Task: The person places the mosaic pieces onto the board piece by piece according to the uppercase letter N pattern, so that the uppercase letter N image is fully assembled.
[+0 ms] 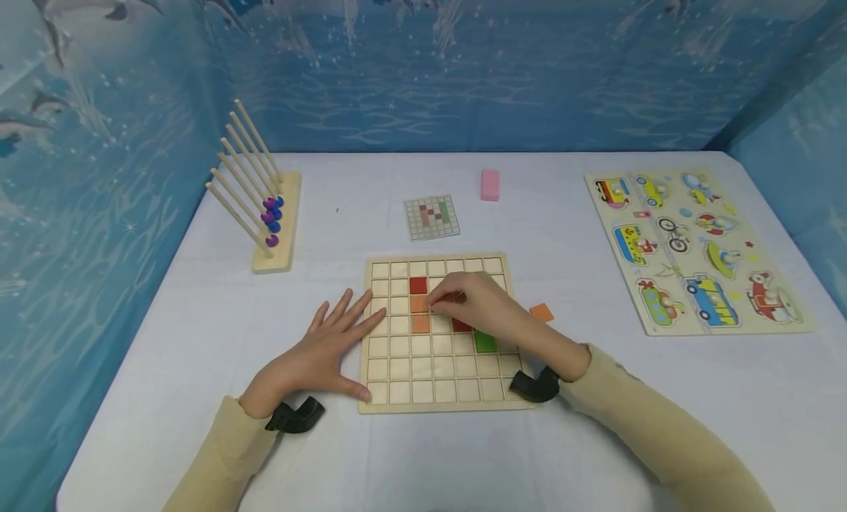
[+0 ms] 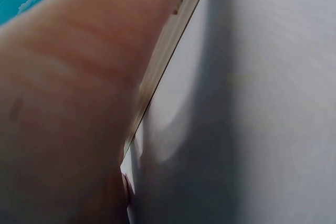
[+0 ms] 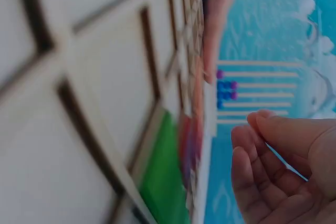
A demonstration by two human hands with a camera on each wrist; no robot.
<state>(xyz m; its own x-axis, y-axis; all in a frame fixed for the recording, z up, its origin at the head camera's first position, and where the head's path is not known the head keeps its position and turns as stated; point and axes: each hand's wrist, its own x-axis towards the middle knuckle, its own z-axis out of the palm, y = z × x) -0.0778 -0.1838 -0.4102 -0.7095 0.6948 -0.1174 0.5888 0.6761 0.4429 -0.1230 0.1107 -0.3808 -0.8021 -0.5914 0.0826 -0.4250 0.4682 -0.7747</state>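
Note:
A wooden grid board lies on the table with coloured square tiles in some cells. My left hand rests at its left edge, fingers spread, fingertips on the rim. Over the middle of the board is my right hand, its thumb and fingertips brought together right beside an orange tile. No tile shows between those fingertips in the right wrist view. A red tile lies above the orange one and another orange tile below. A green tile and a dark red tile are partly covered by the right hand.
A loose orange tile lies right of the board. Behind the board are a small pattern card and a pink block. A peg stand with beads stands at left, a picture puzzle board at right.

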